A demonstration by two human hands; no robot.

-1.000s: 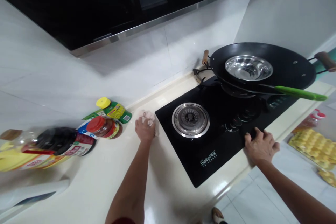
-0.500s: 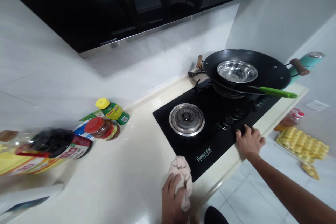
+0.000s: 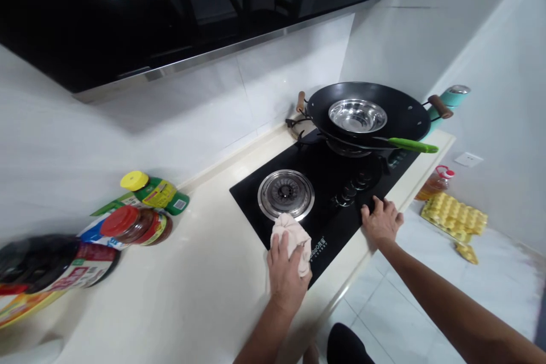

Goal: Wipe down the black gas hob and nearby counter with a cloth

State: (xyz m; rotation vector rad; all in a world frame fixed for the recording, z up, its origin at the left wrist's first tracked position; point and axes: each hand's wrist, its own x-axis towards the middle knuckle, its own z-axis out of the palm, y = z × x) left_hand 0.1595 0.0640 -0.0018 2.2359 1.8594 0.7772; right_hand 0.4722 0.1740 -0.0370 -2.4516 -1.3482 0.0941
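My left hand (image 3: 286, 270) is closed over a pale pink cloth (image 3: 294, 238), pressing it on the near left part of the black glass gas hob (image 3: 260, 205). The cloth touches the hob just in front of the round metal burner (image 3: 286, 194) and covers part of the white lettering. My right hand (image 3: 381, 220) lies on the hob's front edge with fingers spread and nothing in it. Beyond that hand are the dark control knobs (image 3: 347, 192).
A black wok (image 3: 405, 116) with a steel bowl (image 3: 357, 116) and a green-handled utensil (image 3: 413, 145) sits on the far burner. Jars (image 3: 136, 224) and bottles (image 3: 55, 261) line the counter's left. A range hood (image 3: 191, 23) hangs above. Yellow egg trays (image 3: 454, 216) lie on the floor.
My left hand has pushed the cloth forward from the hob's near corner up toward the burner. My right hand stays on the front edge. The view has turned to the right.
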